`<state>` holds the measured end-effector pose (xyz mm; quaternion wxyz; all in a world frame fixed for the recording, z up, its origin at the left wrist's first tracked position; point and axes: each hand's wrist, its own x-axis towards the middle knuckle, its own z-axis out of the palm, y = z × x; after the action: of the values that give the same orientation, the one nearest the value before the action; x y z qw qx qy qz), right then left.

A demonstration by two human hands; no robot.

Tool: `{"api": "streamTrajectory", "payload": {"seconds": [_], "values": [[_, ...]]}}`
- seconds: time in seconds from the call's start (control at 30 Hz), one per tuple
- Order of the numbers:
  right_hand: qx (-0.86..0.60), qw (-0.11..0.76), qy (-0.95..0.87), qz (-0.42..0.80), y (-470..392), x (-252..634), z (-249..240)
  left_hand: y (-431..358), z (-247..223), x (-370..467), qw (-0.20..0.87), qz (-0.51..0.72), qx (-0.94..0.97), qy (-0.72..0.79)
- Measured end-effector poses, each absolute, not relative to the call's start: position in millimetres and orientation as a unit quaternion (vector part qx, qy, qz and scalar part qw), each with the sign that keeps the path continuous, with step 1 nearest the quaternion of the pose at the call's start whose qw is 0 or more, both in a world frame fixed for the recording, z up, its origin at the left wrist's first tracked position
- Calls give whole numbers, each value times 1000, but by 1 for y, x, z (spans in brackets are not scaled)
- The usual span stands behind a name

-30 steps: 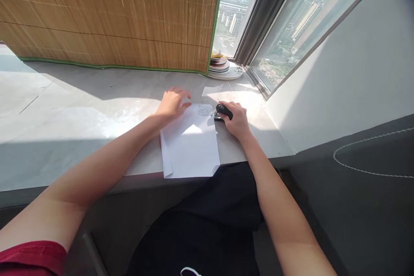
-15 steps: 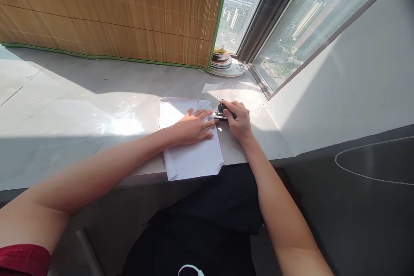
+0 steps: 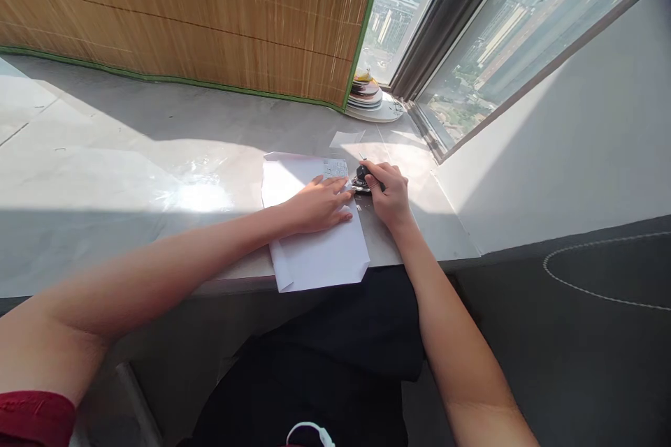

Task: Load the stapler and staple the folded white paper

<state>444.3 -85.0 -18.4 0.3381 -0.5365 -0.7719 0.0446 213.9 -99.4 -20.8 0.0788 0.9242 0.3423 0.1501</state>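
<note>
White folded paper (image 3: 319, 258), shaped like an envelope, lies on the grey ledge with its lower end over the front edge. A small printed patch (image 3: 335, 167) shows near its top right corner. My left hand (image 3: 322, 206) rests on the paper with its fingers spread, pressing it flat. At the paper's right edge, my right hand (image 3: 388, 190) is wrapped round a small black and silver tool (image 3: 361, 181), which looks like a stapler or punch. Its jaw meets the paper's edge beside my left fingertips; the exact contact is too small to tell.
Stacked plates (image 3: 367, 99) stand in the corner by the window. A bamboo blind (image 3: 183, 14) hangs behind the ledge (image 3: 105, 174). A small translucent sheet (image 3: 346, 139) lies beyond the paper. The white wall (image 3: 550, 133) bounds the right side, and a beaded cord (image 3: 556, 276) hangs there.
The view has shifted slightly. My left hand's fingers have moved a little on the paper, toward its right edge. My right hand keeps hold of the black tool in the same place.
</note>
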Motion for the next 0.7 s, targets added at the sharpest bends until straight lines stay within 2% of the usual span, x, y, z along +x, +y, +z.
{"api": "streamTrajectory", "payload": {"seconds": [0.23,0.47,0.7], "values": [[-571,273,-774,0,-88,436,-15,-99,-20,215,94,168,920,341],[-573,261,-777,-5,-88,434,-16,-98,-19,215,90,159,923,337],[-562,287,-776,4,-87,433,-18,-97,-20,215,97,169,923,332]]}}
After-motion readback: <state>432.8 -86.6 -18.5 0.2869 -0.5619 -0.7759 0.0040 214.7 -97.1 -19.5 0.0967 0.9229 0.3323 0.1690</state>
